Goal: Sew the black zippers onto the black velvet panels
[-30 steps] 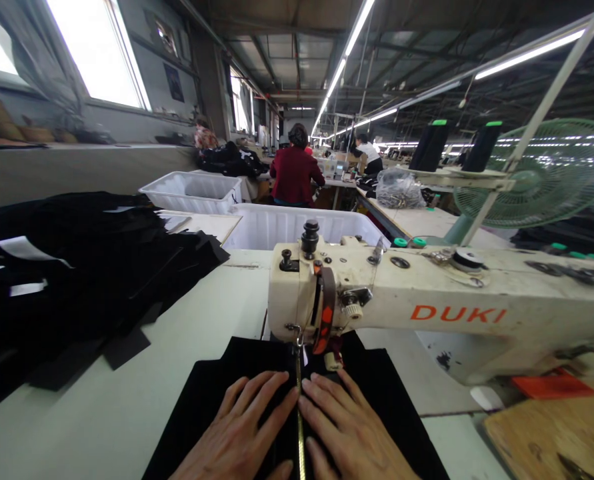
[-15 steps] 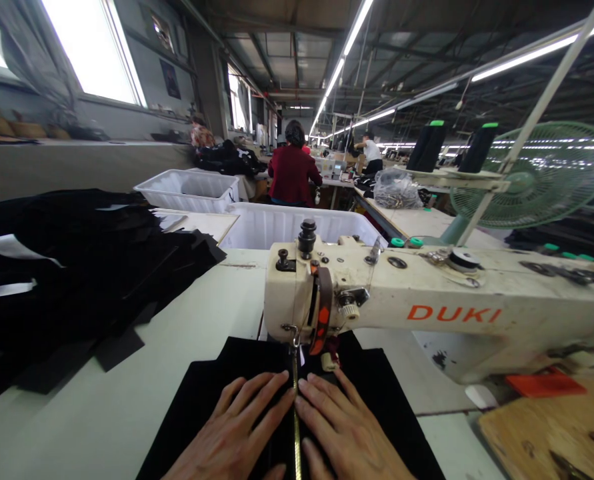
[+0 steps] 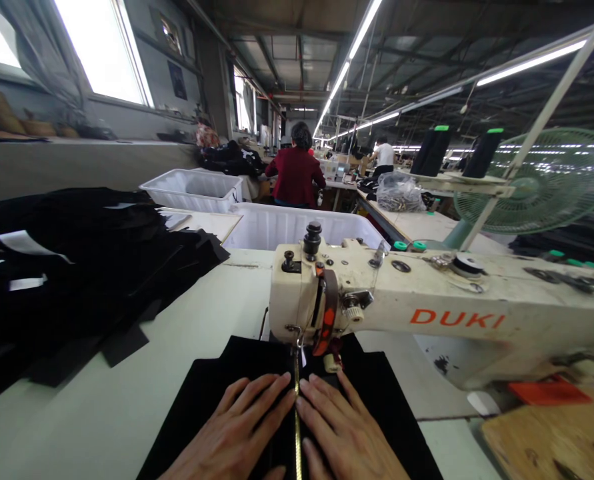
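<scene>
Black fabric (image 3: 204,387) lies flat beneath the head of a white sewing machine (image 3: 377,287). A gold zipper (image 3: 297,437) runs lengthwise down the middle of the cloth, its far end under the needle area. Left of the zipper, my left hand (image 3: 234,427) presses flat on the fabric with fingers stretched out. My right hand (image 3: 347,423) lies flat on the other side, fingers spread. The fingertips of both hands almost meet at the zipper. A brown strap with orange patches (image 3: 328,317) hangs on the machine head, close ahead of my right hand.
Heaped black fabric pieces (image 3: 77,267) cover the table's left side. White plastic bins (image 3: 301,223) stand behind the machine. To the right are a wooden board (image 3: 551,433), a red tray (image 3: 549,392), thread cones (image 3: 431,152) and a green fan (image 3: 531,183). A person in dark red (image 3: 297,175) sits ahead.
The camera view has shifted slightly, so the machine and background sit a little further right. Both hands keep their flat pose beside the zipper, with no clear movement of the fabric.
</scene>
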`<state>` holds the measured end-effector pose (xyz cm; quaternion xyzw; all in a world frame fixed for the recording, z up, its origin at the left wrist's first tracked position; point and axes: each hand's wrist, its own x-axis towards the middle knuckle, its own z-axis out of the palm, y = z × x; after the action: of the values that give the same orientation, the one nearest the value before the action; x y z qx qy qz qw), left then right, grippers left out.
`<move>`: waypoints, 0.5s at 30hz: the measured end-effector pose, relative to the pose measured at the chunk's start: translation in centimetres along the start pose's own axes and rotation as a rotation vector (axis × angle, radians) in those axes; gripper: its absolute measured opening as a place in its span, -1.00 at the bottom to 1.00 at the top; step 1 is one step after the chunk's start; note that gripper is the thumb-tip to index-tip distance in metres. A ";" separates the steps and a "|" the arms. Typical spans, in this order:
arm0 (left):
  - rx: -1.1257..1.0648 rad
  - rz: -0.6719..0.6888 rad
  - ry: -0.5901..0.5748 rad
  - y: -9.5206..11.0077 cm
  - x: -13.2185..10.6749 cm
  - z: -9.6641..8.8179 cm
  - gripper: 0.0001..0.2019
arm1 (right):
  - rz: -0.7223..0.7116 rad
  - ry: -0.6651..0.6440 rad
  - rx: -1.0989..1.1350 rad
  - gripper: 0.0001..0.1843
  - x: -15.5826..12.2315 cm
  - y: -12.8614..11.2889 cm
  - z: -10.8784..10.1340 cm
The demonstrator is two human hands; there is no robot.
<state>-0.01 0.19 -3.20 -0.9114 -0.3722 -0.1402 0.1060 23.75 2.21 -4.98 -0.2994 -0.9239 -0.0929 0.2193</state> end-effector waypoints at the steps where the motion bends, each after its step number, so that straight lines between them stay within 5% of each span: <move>1: 0.009 0.008 -0.007 0.0 0.0 0.0 -0.40 | -0.008 0.004 -0.010 -0.63 0.1 0.0 0.0; 15: -0.059 -0.057 -0.075 -0.2 1.4 -0.6 -0.38 | 0.064 -0.017 0.049 -0.63 1.3 0.7 -0.8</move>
<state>0.71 1.09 -2.12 -0.9077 -0.3975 -0.1197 0.0609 23.53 3.22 -3.60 -0.3241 -0.9177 -0.0605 0.2218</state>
